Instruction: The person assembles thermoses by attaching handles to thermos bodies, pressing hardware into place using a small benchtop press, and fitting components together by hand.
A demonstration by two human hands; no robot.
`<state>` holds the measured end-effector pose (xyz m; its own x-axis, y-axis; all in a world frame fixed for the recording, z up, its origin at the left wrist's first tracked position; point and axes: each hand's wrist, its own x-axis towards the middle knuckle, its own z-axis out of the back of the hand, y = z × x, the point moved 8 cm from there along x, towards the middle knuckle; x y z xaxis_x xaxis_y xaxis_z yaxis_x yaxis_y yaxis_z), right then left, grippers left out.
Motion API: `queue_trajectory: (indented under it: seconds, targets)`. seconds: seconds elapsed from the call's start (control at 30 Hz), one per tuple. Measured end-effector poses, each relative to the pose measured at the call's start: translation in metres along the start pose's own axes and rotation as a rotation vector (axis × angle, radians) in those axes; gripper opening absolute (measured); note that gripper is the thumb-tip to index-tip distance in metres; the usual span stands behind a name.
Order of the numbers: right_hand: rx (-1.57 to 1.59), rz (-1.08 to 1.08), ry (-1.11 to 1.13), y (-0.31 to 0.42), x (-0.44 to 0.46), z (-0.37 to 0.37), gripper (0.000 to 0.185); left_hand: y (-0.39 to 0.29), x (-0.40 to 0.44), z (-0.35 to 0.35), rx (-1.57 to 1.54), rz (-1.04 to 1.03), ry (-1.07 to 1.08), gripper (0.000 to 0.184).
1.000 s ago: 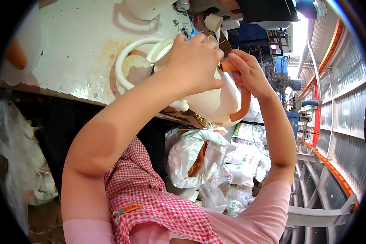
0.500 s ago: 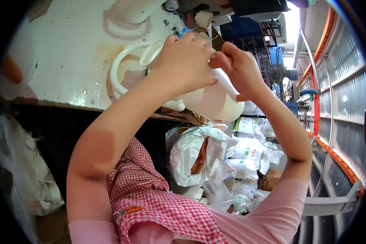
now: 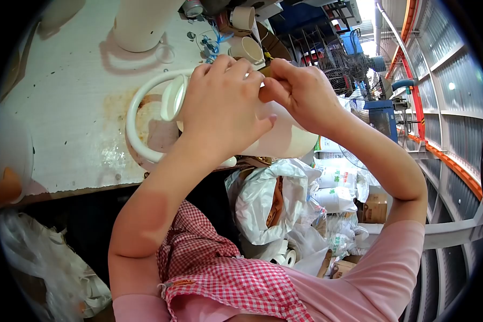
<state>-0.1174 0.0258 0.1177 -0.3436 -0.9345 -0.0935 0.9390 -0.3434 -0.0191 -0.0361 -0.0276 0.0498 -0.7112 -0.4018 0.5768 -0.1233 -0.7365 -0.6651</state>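
Note:
A white, rounded plastic container (image 3: 285, 135) lies on its side at the table's edge, with a curved white tube-like handle (image 3: 136, 119) and a small white oval cap-like part (image 3: 173, 98) at its left. My left hand (image 3: 225, 102) is laid over the container, fingers curled around it. Close to those fingertips, my right hand (image 3: 300, 94) is closed in a pinch against the container's upper side. Whatever lies between the pinching fingers is hidden.
On the white table (image 3: 75, 112) another white container (image 3: 145, 24) stands farther back. Beyond my hands are cream cups (image 3: 246, 50) and a can (image 3: 192, 7). Below the table edge is an open white sack (image 3: 260, 206). A fan (image 3: 343, 67) stands behind.
The view has shifted, and more of the table shows at left. Both hands stay at the container, and the right fingers have drawn into a tighter pinch.

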Motion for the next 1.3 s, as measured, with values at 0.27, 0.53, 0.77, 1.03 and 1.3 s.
queue_trajectory:
  seconds: [0.27,0.53,0.77,1.03,1.3]
  targets:
    - [0.039,-0.018,0.009,-0.001,0.002,-0.002,0.029,0.002,-0.001,-0.002,-0.009,-0.018,-0.038,0.05]
    - [0.049,-0.04,0.007,-0.004,0.0,-0.001,0.029,-0.004,0.001,0.0,0.023,-0.035,0.004,0.049]
    - [0.598,-0.19,-0.986,-0.093,-0.093,0.036,0.03,-0.016,0.004,0.004,0.036,-0.096,-0.002,0.05]
    - [1.6,-0.545,-0.748,-0.168,-0.169,-0.128,0.037,-0.055,0.042,-0.037,-0.241,0.103,0.251,0.038]
    - [1.492,-0.512,-0.944,-0.19,-0.181,-0.145,0.031,-0.044,0.049,-0.031,-0.016,0.172,-0.052,0.038]
